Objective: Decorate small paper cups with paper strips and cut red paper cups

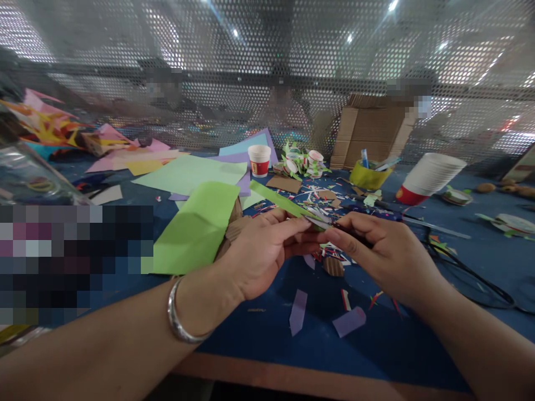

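Observation:
A narrow strip of green paper (pixel 278 199) is pinched in my left hand (pixel 267 245), its far end pointing up and left. My right hand (pixel 384 245) grips a pair of scissors (pixel 320 218) whose blades lie across the near end of the strip, close to my left fingertips. The scissors' handles are mostly hidden in my right fingers. Left of my left hand lies a larger green sheet (pixel 196 228), partly over brown corrugated cardboard (pixel 234 228). Below my hands, purple paper pieces (pixel 298 312) rest on the blue table (pixel 267 340).
Paper scraps (pixel 317 192) litter the table beyond my hands. A paper cup (pixel 259 160) stands at the back, with a tilted cup stack (pixel 430 177) at right. A yellow holder (pixel 370 175) contains pens. A black cable (pixel 472 278) curls at right. Pale green sheets (pixel 192 172) lie behind.

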{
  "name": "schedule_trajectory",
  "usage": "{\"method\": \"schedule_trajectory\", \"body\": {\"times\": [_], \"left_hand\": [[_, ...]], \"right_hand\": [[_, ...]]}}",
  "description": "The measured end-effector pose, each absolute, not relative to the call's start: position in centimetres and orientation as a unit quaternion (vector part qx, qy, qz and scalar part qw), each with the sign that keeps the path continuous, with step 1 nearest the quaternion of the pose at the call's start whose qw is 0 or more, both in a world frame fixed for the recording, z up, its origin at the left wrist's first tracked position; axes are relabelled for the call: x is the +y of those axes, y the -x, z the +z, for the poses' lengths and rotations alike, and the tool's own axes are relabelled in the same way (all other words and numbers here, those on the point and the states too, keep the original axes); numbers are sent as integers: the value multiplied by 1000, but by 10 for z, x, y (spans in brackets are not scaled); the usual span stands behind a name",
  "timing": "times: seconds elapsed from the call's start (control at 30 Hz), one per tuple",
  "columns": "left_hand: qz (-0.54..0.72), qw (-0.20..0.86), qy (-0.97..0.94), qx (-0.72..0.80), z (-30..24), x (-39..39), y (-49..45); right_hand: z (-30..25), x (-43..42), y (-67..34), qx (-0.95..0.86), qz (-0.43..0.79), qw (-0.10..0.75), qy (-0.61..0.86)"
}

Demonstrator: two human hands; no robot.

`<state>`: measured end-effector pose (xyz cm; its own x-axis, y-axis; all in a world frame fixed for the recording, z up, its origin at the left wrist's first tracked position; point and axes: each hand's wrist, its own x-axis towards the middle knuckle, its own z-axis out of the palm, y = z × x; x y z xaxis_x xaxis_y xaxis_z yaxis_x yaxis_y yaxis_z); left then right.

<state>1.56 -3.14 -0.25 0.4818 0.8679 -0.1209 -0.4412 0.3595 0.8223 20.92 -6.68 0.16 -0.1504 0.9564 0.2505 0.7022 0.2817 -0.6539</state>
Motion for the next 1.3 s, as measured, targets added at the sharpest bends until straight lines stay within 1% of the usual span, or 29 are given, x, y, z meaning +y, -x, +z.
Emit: {"method": "schedule_trajectory", "body": {"times": [0.5, 0.77, 1.3], "left_hand": [[418, 777, -377, 281, -4, -32, -15], [432, 745, -378, 339, 1, -30, -15], [427, 747, -386, 334, -1, -31, -15]], "right_hand": [[2, -66, -210, -741, 184, 315, 564], [2, -67, -212, -732, 180, 330, 569], [4, -67, -212, -752, 137, 329, 554]]}}
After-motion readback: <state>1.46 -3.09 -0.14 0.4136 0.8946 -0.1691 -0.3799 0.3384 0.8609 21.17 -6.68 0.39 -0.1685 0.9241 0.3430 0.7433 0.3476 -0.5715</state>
